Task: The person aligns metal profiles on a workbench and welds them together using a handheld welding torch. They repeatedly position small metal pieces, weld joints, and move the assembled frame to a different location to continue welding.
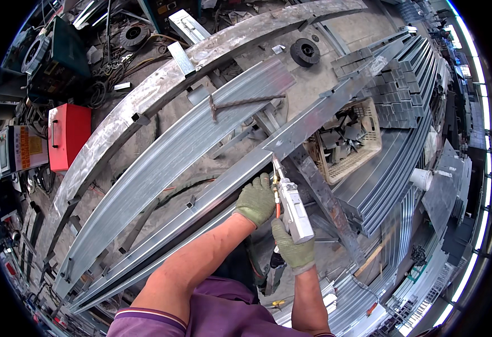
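Observation:
My right hand (294, 247), in a green work glove, is wrapped round the lower part of a white handheld welding gun (295, 210). The gun's narrow nozzle points away from me, its tip at the edge of a long grey metal channel (223, 178). An orange hose runs down beside the gun's body. Just left of the nozzle, my left hand (256, 201), gloved alike, lies against the near side of the channel with its fingers stretched forward. Its fingertips are partly hidden, and nothing shows in its grip.
A curved metal sheet strip (162, 151) lies beyond the channel, with a hammer (240, 105) on it. A cream plastic crate (364, 154) of metal offcuts stands at right, near stacked profiles (395, 95). A red box (69, 136) is far left; a black spool (305, 52) lies beyond.

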{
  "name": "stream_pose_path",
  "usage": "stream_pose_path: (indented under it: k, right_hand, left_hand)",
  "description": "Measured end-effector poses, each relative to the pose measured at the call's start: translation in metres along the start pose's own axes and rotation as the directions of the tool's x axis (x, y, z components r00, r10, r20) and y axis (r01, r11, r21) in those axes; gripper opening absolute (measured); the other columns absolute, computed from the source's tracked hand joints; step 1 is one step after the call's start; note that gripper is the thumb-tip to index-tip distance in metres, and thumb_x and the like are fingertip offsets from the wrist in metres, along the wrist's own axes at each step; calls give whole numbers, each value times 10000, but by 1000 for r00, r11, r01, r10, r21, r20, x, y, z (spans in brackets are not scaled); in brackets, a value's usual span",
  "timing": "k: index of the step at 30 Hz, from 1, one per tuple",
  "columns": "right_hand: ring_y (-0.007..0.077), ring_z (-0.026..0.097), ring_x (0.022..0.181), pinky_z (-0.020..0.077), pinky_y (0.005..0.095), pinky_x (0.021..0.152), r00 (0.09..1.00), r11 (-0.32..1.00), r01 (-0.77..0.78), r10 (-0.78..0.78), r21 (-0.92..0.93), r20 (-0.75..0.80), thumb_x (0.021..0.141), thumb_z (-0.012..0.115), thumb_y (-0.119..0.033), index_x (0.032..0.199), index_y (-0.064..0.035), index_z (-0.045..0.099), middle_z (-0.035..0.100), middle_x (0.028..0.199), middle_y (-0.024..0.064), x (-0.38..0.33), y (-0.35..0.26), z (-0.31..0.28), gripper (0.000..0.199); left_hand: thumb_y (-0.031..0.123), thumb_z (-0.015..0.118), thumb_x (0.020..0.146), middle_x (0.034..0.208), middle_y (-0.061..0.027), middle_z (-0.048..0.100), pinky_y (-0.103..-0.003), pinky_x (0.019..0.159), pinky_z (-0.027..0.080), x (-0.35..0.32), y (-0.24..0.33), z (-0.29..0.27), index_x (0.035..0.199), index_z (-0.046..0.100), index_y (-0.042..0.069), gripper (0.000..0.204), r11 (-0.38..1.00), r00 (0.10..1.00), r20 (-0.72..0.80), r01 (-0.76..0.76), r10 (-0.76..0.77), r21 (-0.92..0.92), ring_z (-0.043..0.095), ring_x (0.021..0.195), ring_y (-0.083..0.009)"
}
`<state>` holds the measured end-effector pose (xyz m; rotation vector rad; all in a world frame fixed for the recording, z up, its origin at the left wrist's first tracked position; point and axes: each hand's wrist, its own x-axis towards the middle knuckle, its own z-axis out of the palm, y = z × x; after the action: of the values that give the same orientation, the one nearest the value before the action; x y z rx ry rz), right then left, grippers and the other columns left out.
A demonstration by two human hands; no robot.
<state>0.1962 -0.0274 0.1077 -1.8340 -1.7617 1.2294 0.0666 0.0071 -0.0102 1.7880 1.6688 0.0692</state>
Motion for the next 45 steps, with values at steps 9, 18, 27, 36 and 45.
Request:
stream_pose_path:
  k: [9, 18, 27, 36, 45]
  right_hand:
    - [81, 624, 637, 514, 301, 570, 1000, 999, -28, 28, -33, -5, 969, 797, -149, 1033, -25, 737, 682, 777, 8, 2, -2, 1, 151]
    - [201, 725, 686, 579, 357, 630, 998, 997, 13, -18, -81, -60, 908, 843, -161, 1022, -33, 768, 742, 787, 83, 4, -2, 1, 187]
    - [256, 799, 767, 613, 375, 686, 998, 997, -30, 26, -65, -59, 887, 860, -181, 1017, -29, 789, 788, 842, 124, 6, -13, -2, 212]
    - [255, 804, 785, 618, 379, 698, 997, 997, -61, 58, -51, -57, 874, 873, -190, 1022, -15, 789, 795, 857, 140, 7, -11, -1, 245]
    - [266, 806, 789, 621, 389, 703, 996, 996, -87, 85, -32, -39, 875, 863, -214, 1031, -18, 789, 794, 859, 150, 7, -16, -2, 261]
  left_hand:
    - [267, 557, 1039, 1273, -194, 593, -470, 847, 578, 2, -2, 22, 1300, 623, -69, 430, 1000, 986, -165, 8, -11, -20, 657, 1071, -345]
    - [269, 495, 1083, 1413, -220, 572, -467, 902, 569, 3, 0, 15, 1337, 620, -53, 429, 999, 998, -58, 29, -30, -22, 632, 1183, -343]
    - [275, 527, 1076, 1257, -181, 597, -454, 826, 573, 1, -1, 17, 1284, 643, -63, 414, 999, 988, -153, -20, 24, 31, 642, 1081, -320]
    - [273, 519, 1084, 1257, -179, 595, -453, 841, 575, 1, 0, 14, 1290, 636, -60, 408, 999, 988, -151, -14, 19, 29, 640, 1092, -317]
    - [227, 539, 1044, 1259, -185, 597, -465, 823, 579, 1, -1, 13, 1303, 634, -40, 385, 999, 988, -153, -22, 29, 48, 643, 1087, -324]
